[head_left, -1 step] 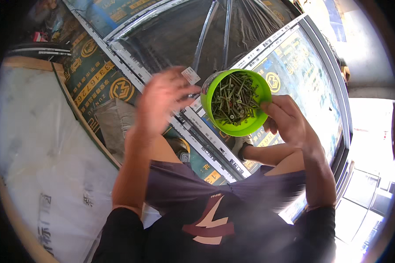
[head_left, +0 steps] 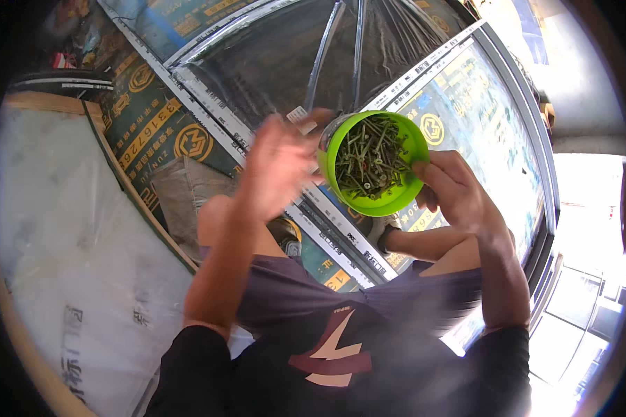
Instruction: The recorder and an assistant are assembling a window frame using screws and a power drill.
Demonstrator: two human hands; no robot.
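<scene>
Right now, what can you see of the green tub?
The green tub is round and bright, apparently plastic, with some outer wall visible on the left. Its open mouth faces the camera, showing many slim metallic screws in a jumble. It appears held above the frames. The right hand grips its right rim; the left hand is blurred at its left, so contact there is unclear.

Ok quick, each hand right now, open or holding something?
Left hand: too blurred to tell.
Right hand: holding the green tub of screws.
</scene>
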